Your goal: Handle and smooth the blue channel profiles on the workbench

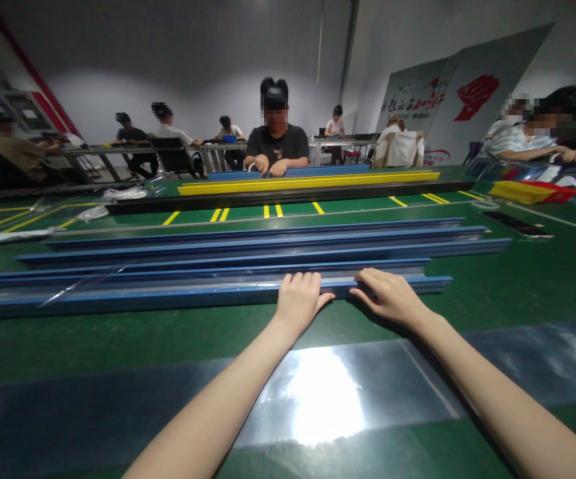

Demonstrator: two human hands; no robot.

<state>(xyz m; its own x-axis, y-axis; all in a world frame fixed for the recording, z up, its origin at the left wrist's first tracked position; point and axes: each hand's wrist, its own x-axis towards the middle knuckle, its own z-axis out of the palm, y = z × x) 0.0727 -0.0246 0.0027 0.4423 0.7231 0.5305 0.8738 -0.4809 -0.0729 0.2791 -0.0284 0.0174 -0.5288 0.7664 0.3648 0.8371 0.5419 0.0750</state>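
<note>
A long blue U-shaped channel [168, 299] lies across the green table nearest to me. My left hand [300, 297] is closed over its front wall, with the fingers bent over the rim and the thumb pointing right. To the right of it, my right hand [388, 293] grips the same wall near the channel's right end, fingers curled inward over the edge. A glossy clear film [118, 266] crosses the channel on the left. Behind it lie more blue channels [318, 254], roughly parallel to it.
Glossy clear plastic sheeting [378, 366] lies under my forearms. Farther back are a black bar [268, 197], a yellow bar [318, 180], a phone [517, 225] and a yellow tray [520, 191]. A co-worker [278, 143] sits opposite, both hands at another blue bar.
</note>
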